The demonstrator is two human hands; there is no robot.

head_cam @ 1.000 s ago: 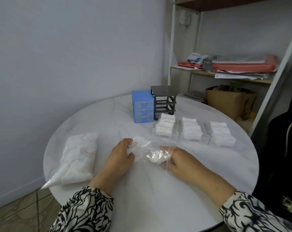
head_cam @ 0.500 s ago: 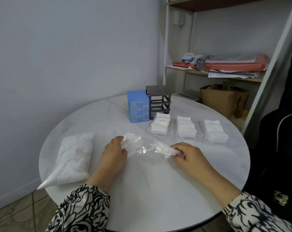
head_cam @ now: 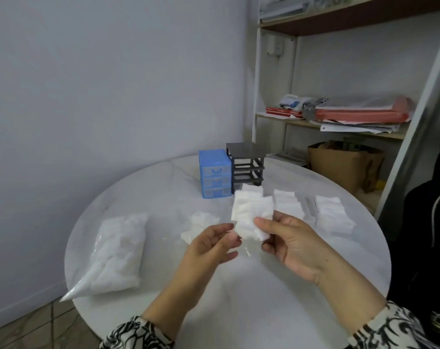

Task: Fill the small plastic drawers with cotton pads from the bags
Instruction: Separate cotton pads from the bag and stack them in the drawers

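A full bag [head_cam: 118, 253] of pads lies at the counter's [head_cam: 239, 311] left edge. The nearly empty bag [head_cam: 201, 226] now lies released near the middle; the left hand [head_cam: 209, 245] and right hand [head_cam: 289, 243] have lifted a bunch of cotton pads [head_cam: 251, 215] out, both pinching it. Next, probably, the drawers [head_cam: 289, 205] on the right, already heaped.

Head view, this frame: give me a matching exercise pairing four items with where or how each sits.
Things:
1. blue drawer unit
2. dark frame
3. full bag of pads
4. stack of cotton pads

States:
A. held up between both hands
B. lying at the table's left edge
C. drawers all in
D. slots empty

Pairs: 1-C, 2-D, 3-B, 4-A
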